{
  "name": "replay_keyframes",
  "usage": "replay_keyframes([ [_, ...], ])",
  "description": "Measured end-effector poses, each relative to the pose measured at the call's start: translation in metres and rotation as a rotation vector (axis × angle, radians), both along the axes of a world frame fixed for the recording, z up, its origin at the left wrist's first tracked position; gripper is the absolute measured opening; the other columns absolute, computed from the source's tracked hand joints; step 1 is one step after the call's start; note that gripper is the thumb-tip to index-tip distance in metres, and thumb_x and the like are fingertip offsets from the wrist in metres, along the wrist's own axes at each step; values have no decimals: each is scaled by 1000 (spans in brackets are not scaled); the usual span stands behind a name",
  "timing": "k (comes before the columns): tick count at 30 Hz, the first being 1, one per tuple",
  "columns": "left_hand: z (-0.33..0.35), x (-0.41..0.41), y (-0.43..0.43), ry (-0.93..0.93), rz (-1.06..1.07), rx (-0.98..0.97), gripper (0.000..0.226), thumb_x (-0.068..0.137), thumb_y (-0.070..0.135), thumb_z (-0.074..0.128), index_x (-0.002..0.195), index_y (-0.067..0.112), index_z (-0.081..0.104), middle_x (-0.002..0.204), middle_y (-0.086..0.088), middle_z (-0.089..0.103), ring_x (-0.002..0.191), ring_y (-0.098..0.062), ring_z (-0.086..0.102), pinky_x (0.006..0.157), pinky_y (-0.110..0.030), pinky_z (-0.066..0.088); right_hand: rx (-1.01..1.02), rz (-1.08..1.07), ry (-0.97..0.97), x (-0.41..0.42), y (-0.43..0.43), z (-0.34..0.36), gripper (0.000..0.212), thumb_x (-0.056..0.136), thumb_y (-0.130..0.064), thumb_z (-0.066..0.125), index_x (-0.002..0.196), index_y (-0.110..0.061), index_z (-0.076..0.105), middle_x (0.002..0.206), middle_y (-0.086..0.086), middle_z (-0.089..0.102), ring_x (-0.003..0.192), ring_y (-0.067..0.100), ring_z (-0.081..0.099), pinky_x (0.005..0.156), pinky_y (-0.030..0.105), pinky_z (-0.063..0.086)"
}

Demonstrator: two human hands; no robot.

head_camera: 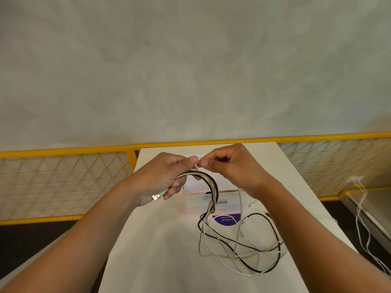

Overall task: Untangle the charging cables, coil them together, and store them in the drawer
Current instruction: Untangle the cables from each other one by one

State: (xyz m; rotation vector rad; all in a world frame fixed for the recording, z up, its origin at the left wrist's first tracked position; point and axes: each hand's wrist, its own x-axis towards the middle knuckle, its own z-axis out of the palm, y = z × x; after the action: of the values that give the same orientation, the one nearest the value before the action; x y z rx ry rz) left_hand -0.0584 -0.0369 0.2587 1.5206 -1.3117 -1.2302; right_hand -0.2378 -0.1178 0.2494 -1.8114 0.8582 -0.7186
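The charging cables (213,189), black and white strands gathered side by side, arch out of the left hand (163,176), whose fingers clench the bundle with a USB plug (157,196) poking out below. The right hand (230,166) pinches a strand just beside it. Below the hands, most of the length lies in loose crossed loops on the white table (160,240), so coiling looks barely begun; no drawer shows.

Cables (239,248) on table (160,250)

left hand (160,176) clutching cables (208,185), right hand (230,166) pinching
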Motion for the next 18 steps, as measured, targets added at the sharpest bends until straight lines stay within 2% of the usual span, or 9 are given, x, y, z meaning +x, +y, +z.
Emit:
replay_keyframes([
  [2, -1, 0, 0, -48, 21, -15, 46, 98, 44, 53, 88, 4, 72, 46, 1, 33, 40, -14, 32, 43, -25, 30, -30, -75, 50, 2, -2, 0, 9, 86, -24, 79, 84, -15, 81, 77, -2, 76, 73, 15, 68, 76, 31, 57],
  [6, -1, -2, -2, -98, 53, -25, 46, 100, 41, 51, 88, 1, 70, 44, 4, 36, 39, -12, 33, 44, -26, 30, -77, -242, 128, -4, -10, -4, 36, 72, -43, 87, 67, -10, 73, 53, -9, 59, 51, 5, 49, 59, 25, 46],
  [9, -2, -3, -1, -118, 68, -31, 45, 100, 40, 50, 86, 3, 70, 43, 4, 38, 40, -12, 33, 45, -26, 31, 16, -226, 130, -15, -16, -5, 32, 76, -37, 85, 68, -8, 72, 49, -15, 58, 50, 0, 50, 61, 20, 42],
  [12, -5, -3, -1, -119, 92, -35, 45, 100, 40, 51, 85, 3, 71, 45, 2, 37, 40, -13, 34, 46, -26, 33, 86, -194, 136, -27, -20, -9, 27, 78, -33, 84, 72, -8, 75, 55, -15, 65, 58, -5, 59, 66, 20, 43],
  [14, -6, -2, 0, -105, 114, -37, 45, 100, 41, 51, 85, 3, 71, 45, 1, 37, 40, -13, 34, 46, -25, 33, 101, -237, 143, -36, -25, -14, 28, 77, -33, 85, 70, -8, 74, 60, -10, 67, 65, 1, 62, 67, 21, 45],
  [16, -8, -1, 1, -98, 121, -38, 45, 99, 41, 52, 86, 2, 71, 45, 1, 36, 40, -13, 34, 46, -25, 32, 100, -306, 136, -42, -29, -21, 34, 73, -33, 87, 68, -4, 72, 66, 2, 68, 72, 13, 64, 69, 25, 48],
  [18, -10, -3, 2, -109, 110, -33, 46, 99, 41, 52, 87, 1, 71, 45, 1, 36, 40, -13, 34, 46, -26, 31, 81, -351, 136, -47, -30, -27, 36, 72, -33, 89, 65, -4, 70, 70, 8, 70, 73, 16, 66, 71, 27, 50],
])
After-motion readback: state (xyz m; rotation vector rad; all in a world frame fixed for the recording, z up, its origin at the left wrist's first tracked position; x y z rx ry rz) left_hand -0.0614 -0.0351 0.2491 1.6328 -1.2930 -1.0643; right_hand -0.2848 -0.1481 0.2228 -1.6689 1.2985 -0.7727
